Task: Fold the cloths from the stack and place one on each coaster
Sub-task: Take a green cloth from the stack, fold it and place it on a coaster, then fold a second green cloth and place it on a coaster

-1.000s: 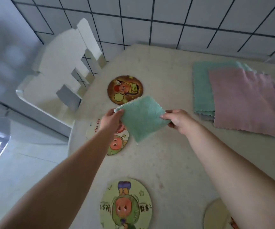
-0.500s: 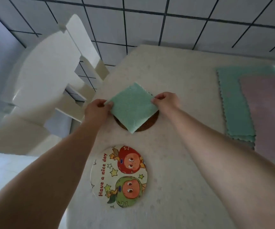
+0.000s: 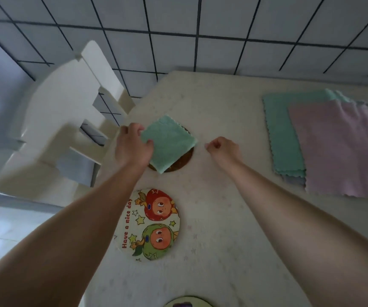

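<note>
A folded green cloth [image 3: 169,144] lies on the far brown coaster [image 3: 184,159] and covers most of it. My left hand [image 3: 133,147] holds the cloth's left edge, thumb on top. My right hand [image 3: 224,149] hovers just right of the cloth, fingers loosely curled, holding nothing. A cartoon coaster [image 3: 151,224] reading "Have a nice day" lies bare nearer to me. The stack of cloths [image 3: 289,134] sits at the right, a pink cloth [image 3: 342,147] on top of green ones.
The rim of a third coaster [image 3: 187,302] shows at the bottom edge. A white chair [image 3: 63,120] stands off the table's left edge. A tiled wall [image 3: 200,29] rises behind the beige table [image 3: 223,251].
The folded green cloth has been carried to the far coaster and laid on it. My right hand has let go of it and drawn away to the right.
</note>
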